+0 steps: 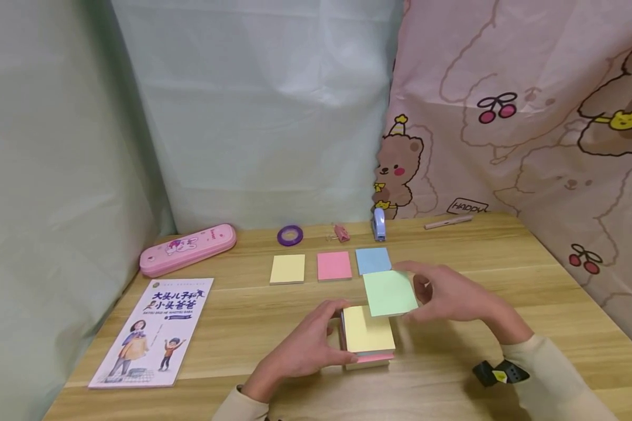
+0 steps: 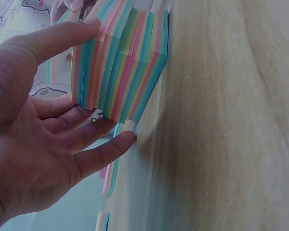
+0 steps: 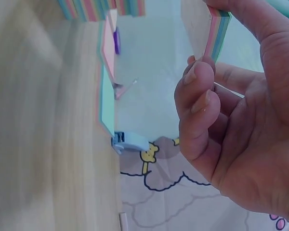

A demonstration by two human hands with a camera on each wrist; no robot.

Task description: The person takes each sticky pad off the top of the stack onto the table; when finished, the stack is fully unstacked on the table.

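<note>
A thick stack of sticky note pads [image 1: 368, 330], yellow on top, stands on the table near the front. My left hand [image 1: 308, 345] grips it from the left, thumb on the near side and fingers at the far side. Striped edges of the stack [image 2: 130, 62] show in the left wrist view. Above its far right corner, my right hand [image 1: 450, 295] pinches a green-topped sticky note pad [image 1: 390, 292] by its edges, off the table. In the right wrist view this pad [image 3: 216, 36] shows several coloured layers. Yellow [image 1: 288, 269], pink [image 1: 334, 266] and blue [image 1: 373, 261] pads lie in a row beyond.
Along the back lie a pink pencil case [image 1: 188, 250], purple tape roll [image 1: 290, 235], pink binder clip [image 1: 340, 233], blue stapler [image 1: 379, 225] and pen [image 1: 449, 222]. A booklet [image 1: 153, 333] lies at left. Curtains hang behind the table [image 1: 232, 345].
</note>
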